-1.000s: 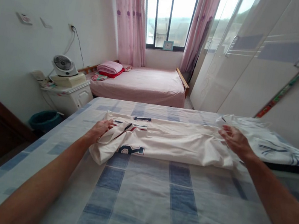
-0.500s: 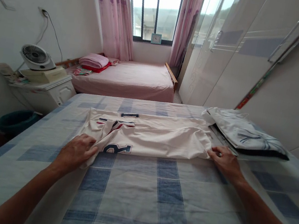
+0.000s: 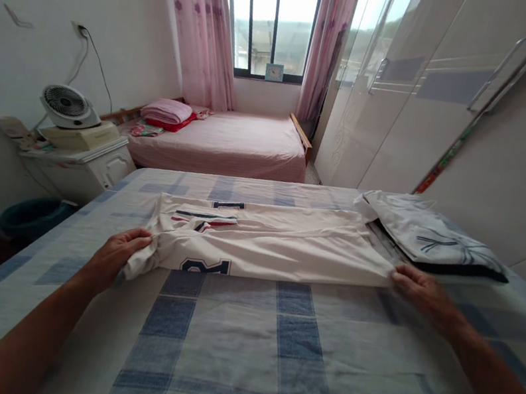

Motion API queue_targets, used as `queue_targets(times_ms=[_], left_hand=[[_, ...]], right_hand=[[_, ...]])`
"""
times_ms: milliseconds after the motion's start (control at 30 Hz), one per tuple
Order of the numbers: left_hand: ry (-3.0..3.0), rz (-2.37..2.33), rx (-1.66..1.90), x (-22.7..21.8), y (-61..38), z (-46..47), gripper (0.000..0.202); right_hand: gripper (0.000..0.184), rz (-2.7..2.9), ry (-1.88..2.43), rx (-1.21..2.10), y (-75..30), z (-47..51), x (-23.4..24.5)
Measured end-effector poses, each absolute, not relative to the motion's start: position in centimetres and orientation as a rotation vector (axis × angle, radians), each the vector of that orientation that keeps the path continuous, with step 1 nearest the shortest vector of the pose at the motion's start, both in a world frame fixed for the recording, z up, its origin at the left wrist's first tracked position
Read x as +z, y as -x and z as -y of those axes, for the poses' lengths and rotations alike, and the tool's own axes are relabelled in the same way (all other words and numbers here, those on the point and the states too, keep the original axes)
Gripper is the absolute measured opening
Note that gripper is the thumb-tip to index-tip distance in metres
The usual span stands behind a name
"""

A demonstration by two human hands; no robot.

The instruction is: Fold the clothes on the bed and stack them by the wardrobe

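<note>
Now pinching white shirt [image 3: 283, 254] at opposite ends, in closed left grip [image 3: 119, 255] and closed right grip [image 3: 421, 294]. Printed with dark letters [image 3: 220, 266], laid sideways across blue-and-white checked sheet [image 3: 228, 346], just beside folded white clothes [image 3: 438, 234].

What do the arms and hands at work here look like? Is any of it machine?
No, they're human. The left hand and right hand wear no gloves. The left forearm and right forearm show no sleeves, watches or cables.
</note>
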State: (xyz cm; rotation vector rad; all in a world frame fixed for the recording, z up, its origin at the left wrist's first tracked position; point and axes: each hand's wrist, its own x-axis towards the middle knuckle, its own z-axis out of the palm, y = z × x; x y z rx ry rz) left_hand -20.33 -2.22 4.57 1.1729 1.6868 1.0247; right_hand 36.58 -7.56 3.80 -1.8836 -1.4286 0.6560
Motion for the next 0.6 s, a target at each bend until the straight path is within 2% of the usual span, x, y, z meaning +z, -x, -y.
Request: queue_targets(times_ms=[200, 300, 500, 600], left_hand=[[-1.275, -1.578, 1.022, 5.6, 21.0, 2.1, 0.038], [-1.444, -1.605, 0.841, 6.4, 21.7, 2.6, 0.036], [-1.796, -1.973, 0.542, 6.4, 21.3, 3.1, 0.05], [-1.984, -2.097, 0.393, 6.8, 19.9, 2.4, 0.043]], right_hand=[[0.026, 1.456, 1.828, 0.645, -37.7, 8.4, 3.6], [0.025, 1.559, 1.99, 0.612, -39.0, 7.9, 2.8], [0.049, 1.571, 2.231, 0.312, -38.6, 5.4, 2.4], [0.053, 1.664, 2.221, 0.227, -37.4, 2.9, 2.7]])
